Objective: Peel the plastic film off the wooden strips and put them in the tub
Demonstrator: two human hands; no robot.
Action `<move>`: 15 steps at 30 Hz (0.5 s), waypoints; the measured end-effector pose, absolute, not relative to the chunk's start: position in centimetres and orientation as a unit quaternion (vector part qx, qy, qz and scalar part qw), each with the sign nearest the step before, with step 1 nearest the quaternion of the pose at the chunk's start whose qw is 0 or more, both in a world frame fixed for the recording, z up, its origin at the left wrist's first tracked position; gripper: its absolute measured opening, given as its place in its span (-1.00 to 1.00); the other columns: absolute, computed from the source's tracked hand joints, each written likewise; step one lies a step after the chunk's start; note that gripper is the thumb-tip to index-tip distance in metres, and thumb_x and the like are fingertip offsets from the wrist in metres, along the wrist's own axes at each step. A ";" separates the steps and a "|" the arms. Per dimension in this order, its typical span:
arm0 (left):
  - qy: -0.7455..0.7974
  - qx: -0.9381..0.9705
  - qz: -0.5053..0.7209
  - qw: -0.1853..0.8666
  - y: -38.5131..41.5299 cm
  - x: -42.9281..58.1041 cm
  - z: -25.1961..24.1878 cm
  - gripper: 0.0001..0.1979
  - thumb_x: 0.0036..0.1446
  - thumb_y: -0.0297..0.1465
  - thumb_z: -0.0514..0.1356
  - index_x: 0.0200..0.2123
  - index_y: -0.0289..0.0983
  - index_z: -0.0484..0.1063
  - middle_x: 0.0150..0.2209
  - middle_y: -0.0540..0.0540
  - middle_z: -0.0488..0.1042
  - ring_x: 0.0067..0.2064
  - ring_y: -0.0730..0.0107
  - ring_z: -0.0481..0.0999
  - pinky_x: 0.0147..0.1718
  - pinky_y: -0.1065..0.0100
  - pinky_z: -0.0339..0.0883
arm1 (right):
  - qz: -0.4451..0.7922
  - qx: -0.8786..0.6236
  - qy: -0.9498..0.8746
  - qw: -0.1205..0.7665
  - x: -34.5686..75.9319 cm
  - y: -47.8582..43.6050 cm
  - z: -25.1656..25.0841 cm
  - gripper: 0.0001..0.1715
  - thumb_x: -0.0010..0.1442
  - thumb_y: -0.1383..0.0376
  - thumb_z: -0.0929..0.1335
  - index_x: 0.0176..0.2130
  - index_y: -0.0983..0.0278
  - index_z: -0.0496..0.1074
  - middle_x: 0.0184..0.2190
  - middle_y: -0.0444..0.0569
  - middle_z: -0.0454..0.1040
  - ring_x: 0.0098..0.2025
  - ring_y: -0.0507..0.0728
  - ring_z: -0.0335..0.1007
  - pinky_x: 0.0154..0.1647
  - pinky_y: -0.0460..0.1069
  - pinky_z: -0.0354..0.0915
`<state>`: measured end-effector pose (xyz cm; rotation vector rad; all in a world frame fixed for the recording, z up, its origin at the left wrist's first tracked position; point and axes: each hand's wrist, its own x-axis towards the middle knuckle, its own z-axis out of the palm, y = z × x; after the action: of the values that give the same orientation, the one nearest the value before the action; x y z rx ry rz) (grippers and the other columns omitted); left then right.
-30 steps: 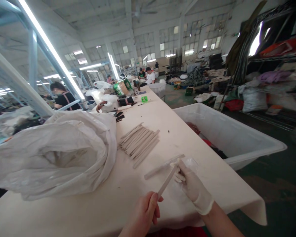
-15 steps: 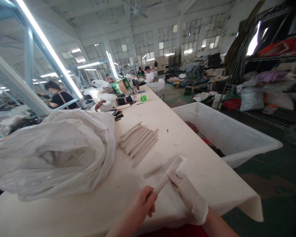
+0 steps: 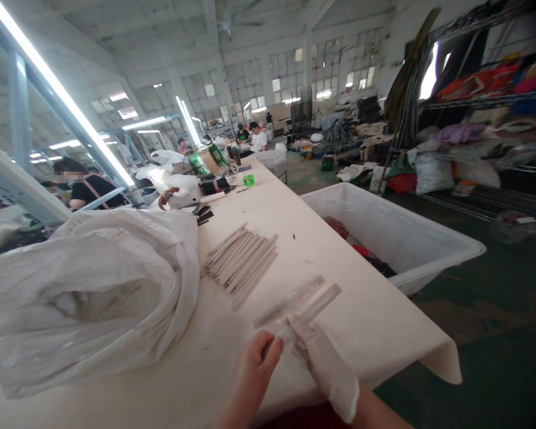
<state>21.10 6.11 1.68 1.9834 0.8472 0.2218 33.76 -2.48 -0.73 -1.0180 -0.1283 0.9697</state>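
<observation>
Head view: pinching near end of stick (image 3: 321,302) with left hand (image 3: 254,370), gloved right hand (image 3: 318,356) clamped around it, over table (image 3: 375,333); farther off, pile of sticks (image 3: 241,259).

no readable text, labels or signs

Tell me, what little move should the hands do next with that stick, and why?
Probably lay the wrapped stick down on the table beside the other wrapped stick. The left hand and the gloved right hand both pinch its near end. It looks fully inside its clear sleeve, and a matching one already lies right next to it.
</observation>
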 end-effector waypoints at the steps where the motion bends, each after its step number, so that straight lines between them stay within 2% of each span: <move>1: 0.337 0.813 0.093 0.466 6.0 21.4 1.7 -0.67 0.14 -0.15 0.02 -0.53 -0.25 0.26 -0.56 0.07 0.17 -0.45 0.44 0.20 -0.45 0.41 0.00 | 0.460 -0.459 -0.055 0.758 33.5 -2.4 -1.0 -0.49 -0.26 -0.09 0.52 -0.49 0.26 0.48 -0.61 -0.05 0.45 -0.44 0.20 0.42 -0.40 0.04 0.33; 3: 0.326 0.820 0.081 0.463 5.9 21.8 1.6 -0.67 0.15 -0.15 0.01 -0.52 -0.26 0.28 -0.56 0.06 0.18 -0.45 0.43 0.20 -0.45 0.41 0.00 | 0.501 -0.428 -0.030 0.752 33.4 -2.7 -1.3 -0.50 -0.21 -0.08 0.51 -0.42 0.24 0.50 -0.58 -0.07 0.47 -0.45 0.18 0.42 -0.40 0.03 0.33; 6: 0.338 0.821 0.061 0.456 6.1 21.8 1.2 -0.67 0.14 -0.15 0.01 -0.51 -0.26 0.29 -0.57 0.07 0.17 -0.47 0.43 0.20 -0.47 0.41 -0.02 | 0.517 -0.399 0.030 0.757 34.1 -3.6 -1.0 -0.57 0.02 -0.08 0.40 -0.28 0.19 0.52 -0.56 -0.10 0.48 -0.46 0.15 0.43 -0.45 0.00 0.32; 11: 0.330 0.833 0.076 0.437 6.4 23.3 0.5 -0.68 0.17 -0.20 0.00 -0.53 -0.26 0.28 -0.57 0.06 0.21 -0.47 0.43 0.22 -0.47 0.41 -0.01 | 0.522 -0.378 -0.001 0.764 34.4 -3.7 -0.9 -0.63 0.04 -0.03 0.41 -0.42 0.22 0.48 -0.60 -0.11 0.44 -0.50 0.12 0.40 -0.48 -0.02 0.29; 13: 0.327 0.848 0.083 0.408 7.0 24.5 0.5 -0.68 0.19 -0.21 0.00 -0.51 -0.27 0.31 -0.56 0.05 0.26 -0.46 0.43 0.26 -0.47 0.42 0.01 | 0.498 -0.398 0.010 0.771 35.0 -3.7 -1.2 -0.63 0.06 -0.04 0.39 -0.42 0.21 0.47 -0.60 -0.14 0.42 -0.54 0.10 0.34 -0.51 -0.03 0.27; 15: 0.331 0.875 0.069 0.348 8.0 25.9 0.5 -0.66 0.22 -0.22 -0.01 -0.47 -0.29 0.37 -0.55 0.04 0.31 -0.46 0.44 0.31 -0.49 0.43 0.02 | 0.456 -0.412 0.035 0.788 36.3 -4.0 -1.5 -0.72 0.04 0.05 0.42 -0.41 0.20 0.46 -0.61 -0.19 0.38 -0.60 0.04 0.25 -0.56 -0.06 0.23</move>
<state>25.86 8.00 0.53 2.2677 0.8580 0.1789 36.26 -3.95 -1.48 -0.8887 0.0758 0.9815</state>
